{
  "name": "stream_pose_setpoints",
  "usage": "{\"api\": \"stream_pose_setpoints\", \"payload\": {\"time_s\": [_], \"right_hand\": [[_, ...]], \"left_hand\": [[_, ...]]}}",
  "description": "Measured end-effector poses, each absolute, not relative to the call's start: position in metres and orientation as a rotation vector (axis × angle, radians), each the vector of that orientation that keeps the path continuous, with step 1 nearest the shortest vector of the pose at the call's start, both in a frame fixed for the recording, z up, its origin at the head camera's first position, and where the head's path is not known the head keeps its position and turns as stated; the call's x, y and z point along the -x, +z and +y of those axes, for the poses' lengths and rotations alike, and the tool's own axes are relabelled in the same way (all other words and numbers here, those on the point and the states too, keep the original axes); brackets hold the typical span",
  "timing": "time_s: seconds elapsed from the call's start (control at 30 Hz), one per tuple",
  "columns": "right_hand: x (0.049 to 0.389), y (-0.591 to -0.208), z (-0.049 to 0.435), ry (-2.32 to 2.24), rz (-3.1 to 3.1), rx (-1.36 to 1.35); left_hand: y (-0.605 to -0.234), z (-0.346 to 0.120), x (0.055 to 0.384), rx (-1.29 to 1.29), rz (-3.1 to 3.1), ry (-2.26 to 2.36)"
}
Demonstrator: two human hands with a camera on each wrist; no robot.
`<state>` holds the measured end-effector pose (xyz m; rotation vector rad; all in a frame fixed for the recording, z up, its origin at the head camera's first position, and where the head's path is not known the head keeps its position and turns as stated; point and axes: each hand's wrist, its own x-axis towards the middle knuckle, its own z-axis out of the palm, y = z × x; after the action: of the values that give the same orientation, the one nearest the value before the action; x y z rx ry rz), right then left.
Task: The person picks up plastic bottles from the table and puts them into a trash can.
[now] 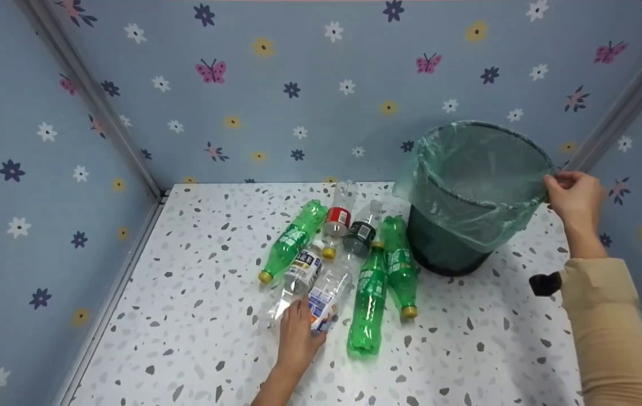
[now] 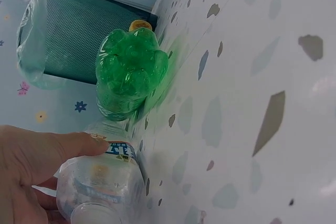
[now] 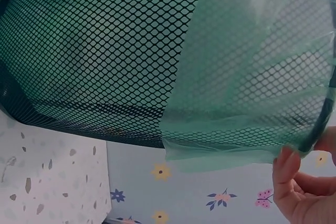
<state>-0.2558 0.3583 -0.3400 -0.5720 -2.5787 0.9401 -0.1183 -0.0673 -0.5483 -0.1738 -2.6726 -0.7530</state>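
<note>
My left hand [image 1: 298,341] grips a clear plastic bottle [image 1: 323,304] with a blue and white label. In the left wrist view the thumb [image 2: 79,145] lies over the bottle's side and the fingers go behind it. Beside it lie a clear bottle with a white label [image 1: 305,269] and a green bottle [image 1: 370,304]. My right hand [image 1: 577,197] pinches the rim of a dark mesh trash bin [image 1: 445,248] at its right side. A thin green bag [image 1: 467,223] lines the bin and folds down over the rim.
Another green bottle [image 1: 292,239] lies to the left, and one more green bottle [image 1: 401,262] lies against the bin's left side. Farther back are a red-labelled bottle [image 1: 337,217] and a dark-labelled bottle [image 1: 361,234]. Flowered walls [image 1: 309,113] enclose the speckled table [image 1: 185,316].
</note>
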Motion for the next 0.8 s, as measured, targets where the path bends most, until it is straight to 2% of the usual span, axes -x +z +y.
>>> {"api": "stream_pose_setpoints", "payload": {"time_s": [0.47, 0.8], "right_hand": [[0.259, -0.345, 0.356, 0.978, -2.477, 0.585], [0.261, -0.346, 0.353, 1.225, -2.328, 0.633]], "left_hand": [[-0.546, -0.068, 0.117, 0.147, -2.64, -0.764], [-0.528, -0.068, 0.114, 0.104, -2.695, -0.792]]}}
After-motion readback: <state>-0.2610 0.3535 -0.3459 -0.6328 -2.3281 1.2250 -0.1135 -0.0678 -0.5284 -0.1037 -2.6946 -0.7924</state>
